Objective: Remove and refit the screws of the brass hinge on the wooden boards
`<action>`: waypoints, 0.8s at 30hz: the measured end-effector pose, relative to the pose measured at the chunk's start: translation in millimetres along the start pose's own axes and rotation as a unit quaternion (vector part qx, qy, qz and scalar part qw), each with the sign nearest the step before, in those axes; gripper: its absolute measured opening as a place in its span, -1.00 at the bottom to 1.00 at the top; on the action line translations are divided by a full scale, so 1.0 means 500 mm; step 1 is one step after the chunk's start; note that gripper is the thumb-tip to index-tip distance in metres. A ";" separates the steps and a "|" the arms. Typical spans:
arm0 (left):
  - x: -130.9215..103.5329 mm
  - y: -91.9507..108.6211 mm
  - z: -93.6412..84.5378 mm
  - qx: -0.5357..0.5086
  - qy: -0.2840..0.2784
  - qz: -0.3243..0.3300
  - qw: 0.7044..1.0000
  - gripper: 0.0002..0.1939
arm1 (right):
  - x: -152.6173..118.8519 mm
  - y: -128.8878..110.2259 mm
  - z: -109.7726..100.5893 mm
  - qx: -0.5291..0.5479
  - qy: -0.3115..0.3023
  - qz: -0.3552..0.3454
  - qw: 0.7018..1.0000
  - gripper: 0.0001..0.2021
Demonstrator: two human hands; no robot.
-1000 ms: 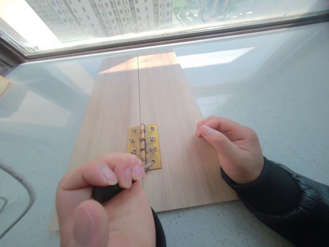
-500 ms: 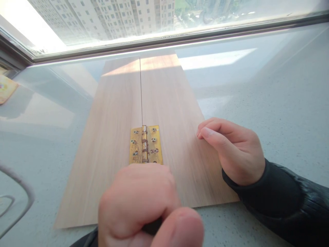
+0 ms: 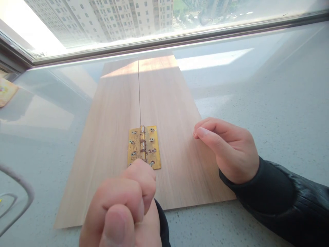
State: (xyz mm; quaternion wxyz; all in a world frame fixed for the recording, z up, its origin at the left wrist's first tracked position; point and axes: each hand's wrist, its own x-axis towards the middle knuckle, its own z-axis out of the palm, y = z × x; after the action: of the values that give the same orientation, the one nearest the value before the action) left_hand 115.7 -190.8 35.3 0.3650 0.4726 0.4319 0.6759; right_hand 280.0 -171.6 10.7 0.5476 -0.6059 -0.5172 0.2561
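— Seen from where?
— A single head-worn camera looks forward and down, close above the left hand [image 3: 120, 206] and the hinge [image 3: 143, 142], taking in the bench [image 3: 269, 103] as far as the window [image 3: 123, 19].

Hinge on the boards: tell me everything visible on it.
The hinge is brassy yellow and metal-looking, with brown, rust-like patches. Two leaves flank a central barrel. It lies open and flat across the seam between two wood-look boards. Cross-head screws sit in both leaves. The left hand hides part of its near end; contact can't be told.
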 end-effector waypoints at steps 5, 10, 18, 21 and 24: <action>0.049 0.021 -0.026 0.019 -0.280 -0.091 0.956 -0.35 | -0.003 0.002 -0.002 0.001 0.000 0.004 1.000 -0.77; 0.072 0.030 -0.019 0.002 -0.217 -0.112 0.970 -0.27 | -0.002 0.001 0.000 0.001 0.000 -0.002 1.000 -0.76; 0.001 0.000 0.011 0.001 0.034 0.010 0.999 -0.46 | -0.001 0.004 -0.001 -0.006 -0.006 -0.010 1.000 -0.77; 0.009 0.010 -0.004 0.019 -0.083 -0.028 0.996 -0.33 | -0.003 0.007 -0.002 -0.005 -0.007 -0.010 1.000 -0.77; 0.039 0.024 -0.028 0.044 -0.252 -0.052 0.965 -0.37 | -0.004 0.008 -0.002 -0.003 -0.006 -0.007 1.000 -0.76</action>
State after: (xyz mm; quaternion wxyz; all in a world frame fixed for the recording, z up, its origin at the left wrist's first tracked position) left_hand 95.8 -180.6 50.2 0.4750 0.6202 0.3794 0.4958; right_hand 281.8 -173.5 6.8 0.5441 -0.6023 -0.5260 0.2539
